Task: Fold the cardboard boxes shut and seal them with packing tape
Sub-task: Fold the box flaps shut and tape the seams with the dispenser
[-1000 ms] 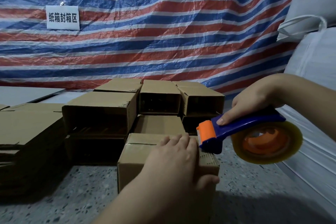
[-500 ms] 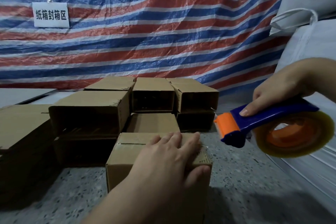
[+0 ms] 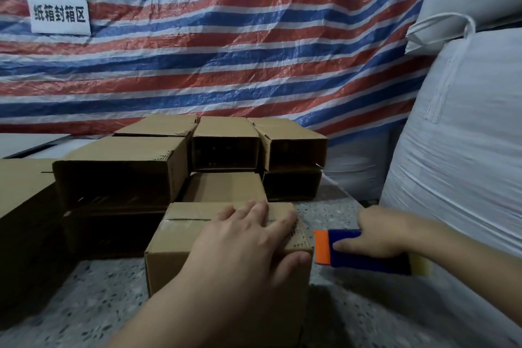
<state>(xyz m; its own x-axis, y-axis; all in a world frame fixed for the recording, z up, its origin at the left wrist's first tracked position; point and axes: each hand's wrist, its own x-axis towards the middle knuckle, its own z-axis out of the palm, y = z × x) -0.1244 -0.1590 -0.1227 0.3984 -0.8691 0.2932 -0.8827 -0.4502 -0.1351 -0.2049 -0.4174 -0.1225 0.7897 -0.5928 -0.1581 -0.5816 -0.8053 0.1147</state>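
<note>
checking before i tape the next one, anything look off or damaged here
Nothing looks damaged or spilled. The left hand lies flat on the closed box, the right hand holds the tape dispenser beside it. The stacked boxes behind have open ends, not yet sealed.

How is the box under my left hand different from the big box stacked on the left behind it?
The near box stands on the floor with its top flaps folded shut and tape along the seam, under the left hand. The big box lies on its side atop another box, its open end dark and facing the camera, and no hand touches it. It also looks wider. Both are plain brown corrugated cardboard.
</note>
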